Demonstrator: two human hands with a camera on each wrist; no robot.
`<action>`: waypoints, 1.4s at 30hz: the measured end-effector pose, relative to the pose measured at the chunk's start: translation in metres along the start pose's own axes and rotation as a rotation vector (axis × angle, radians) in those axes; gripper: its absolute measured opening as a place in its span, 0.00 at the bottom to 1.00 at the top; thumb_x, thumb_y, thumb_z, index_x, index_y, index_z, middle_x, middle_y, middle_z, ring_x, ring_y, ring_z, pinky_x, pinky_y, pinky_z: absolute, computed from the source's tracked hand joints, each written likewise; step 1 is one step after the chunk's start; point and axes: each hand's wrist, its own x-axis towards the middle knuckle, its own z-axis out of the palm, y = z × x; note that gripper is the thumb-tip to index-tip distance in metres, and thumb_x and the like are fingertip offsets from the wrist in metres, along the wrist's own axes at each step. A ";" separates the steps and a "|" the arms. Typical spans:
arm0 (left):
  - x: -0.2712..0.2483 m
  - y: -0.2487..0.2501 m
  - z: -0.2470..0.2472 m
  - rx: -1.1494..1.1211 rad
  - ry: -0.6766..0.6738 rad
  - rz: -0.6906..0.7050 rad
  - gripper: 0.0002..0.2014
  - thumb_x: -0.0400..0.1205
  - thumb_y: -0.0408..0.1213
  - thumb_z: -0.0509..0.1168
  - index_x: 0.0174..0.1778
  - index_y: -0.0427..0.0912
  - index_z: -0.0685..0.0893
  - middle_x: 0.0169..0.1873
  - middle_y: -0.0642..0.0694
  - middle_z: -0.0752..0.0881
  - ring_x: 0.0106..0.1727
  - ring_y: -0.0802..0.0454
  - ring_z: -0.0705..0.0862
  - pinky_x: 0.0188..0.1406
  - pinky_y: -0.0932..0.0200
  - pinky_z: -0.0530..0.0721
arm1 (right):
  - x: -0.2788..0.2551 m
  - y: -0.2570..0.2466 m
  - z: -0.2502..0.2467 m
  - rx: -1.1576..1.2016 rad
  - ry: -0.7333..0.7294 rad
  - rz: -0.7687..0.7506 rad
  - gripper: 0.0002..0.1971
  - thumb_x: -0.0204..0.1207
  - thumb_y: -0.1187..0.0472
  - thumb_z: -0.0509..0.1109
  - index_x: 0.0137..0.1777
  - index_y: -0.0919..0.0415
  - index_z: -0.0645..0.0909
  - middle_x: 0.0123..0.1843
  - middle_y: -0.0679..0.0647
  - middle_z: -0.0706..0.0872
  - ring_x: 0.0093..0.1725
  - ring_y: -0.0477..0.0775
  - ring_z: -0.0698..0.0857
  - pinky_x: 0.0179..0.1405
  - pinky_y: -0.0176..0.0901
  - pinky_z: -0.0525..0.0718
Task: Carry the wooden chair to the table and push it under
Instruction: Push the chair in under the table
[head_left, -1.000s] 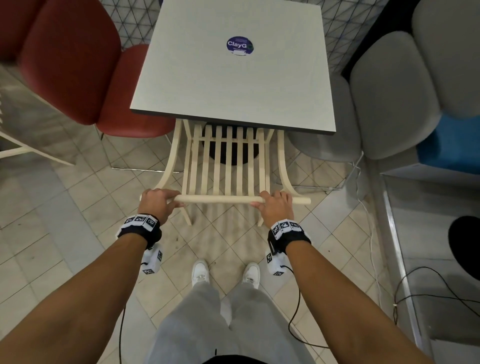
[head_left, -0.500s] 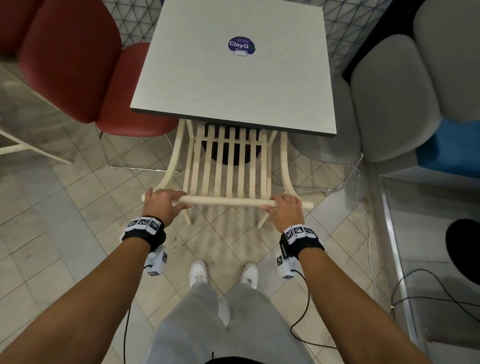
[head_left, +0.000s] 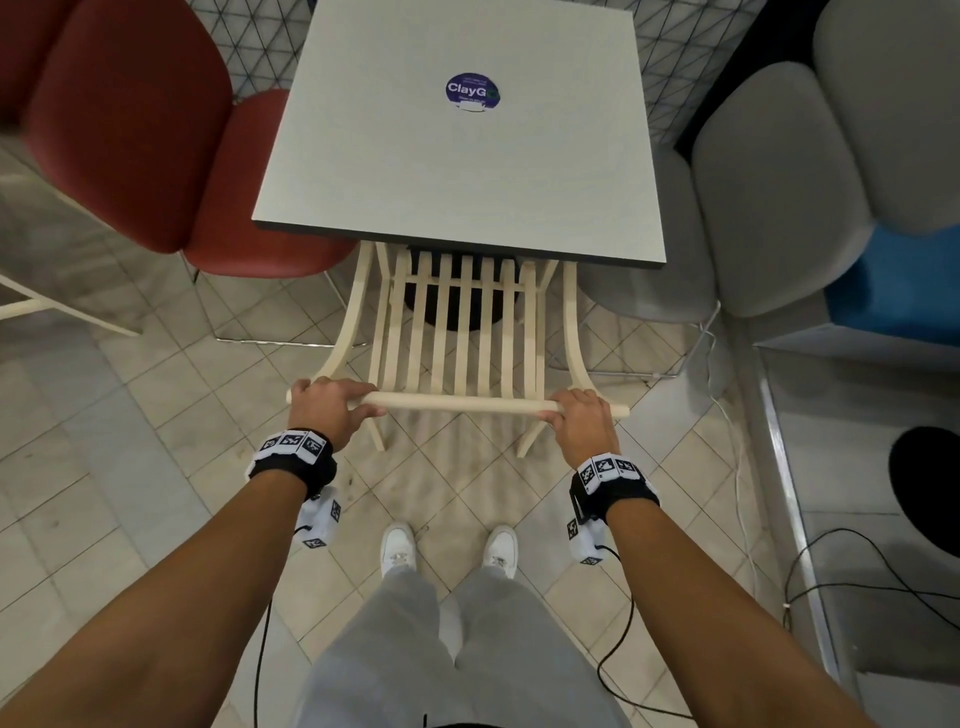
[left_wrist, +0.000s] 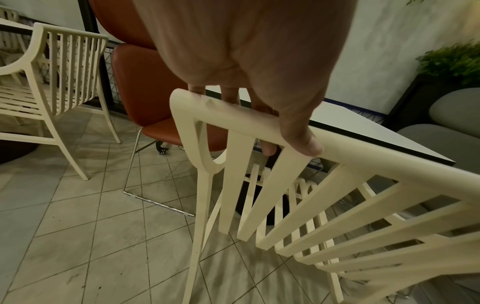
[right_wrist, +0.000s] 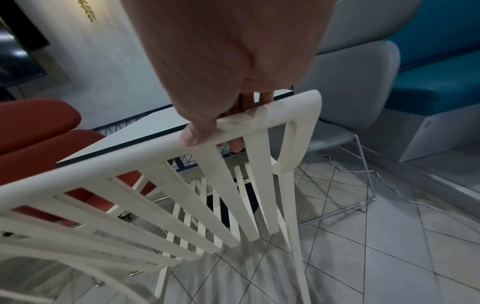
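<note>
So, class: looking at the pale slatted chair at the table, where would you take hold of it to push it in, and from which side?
Grip the top rail of the wooden chair near its two ends, from behind the backrest. It is a straight, rounded bar, the part nearest the person, with the seat already partly beneath the table. The left hand and right hand hold it so, fingers wrapped over, thumbs in front.

Table at centre, far side from the person; wooden chair directly before its near edge, front part beneath the top, back rail nearest the person. Left hand on the rail's left end, right hand on its right end. Upholstered chair left of the table, second upholstered chair to its right; sticker on the tabletop's far half.
</note>
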 end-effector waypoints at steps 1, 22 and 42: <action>0.000 0.000 0.000 0.000 0.002 -0.001 0.21 0.75 0.65 0.68 0.59 0.61 0.89 0.54 0.56 0.93 0.56 0.47 0.85 0.66 0.41 0.69 | 0.000 0.000 0.000 0.005 0.002 0.002 0.15 0.80 0.48 0.72 0.54 0.60 0.86 0.49 0.56 0.89 0.53 0.62 0.82 0.60 0.56 0.77; -0.007 0.002 0.004 0.026 -0.006 0.007 0.21 0.75 0.67 0.66 0.58 0.61 0.89 0.48 0.52 0.94 0.52 0.44 0.87 0.66 0.40 0.73 | -0.003 0.000 -0.003 0.049 -0.011 0.040 0.13 0.80 0.51 0.74 0.57 0.60 0.87 0.49 0.57 0.89 0.54 0.61 0.80 0.64 0.56 0.77; -0.010 0.001 0.003 -0.040 -0.069 -0.031 0.21 0.74 0.65 0.69 0.59 0.61 0.89 0.51 0.53 0.93 0.58 0.44 0.86 0.71 0.39 0.70 | -0.008 -0.004 -0.005 0.061 -0.005 0.045 0.15 0.80 0.51 0.74 0.60 0.60 0.87 0.54 0.58 0.89 0.58 0.62 0.80 0.68 0.55 0.73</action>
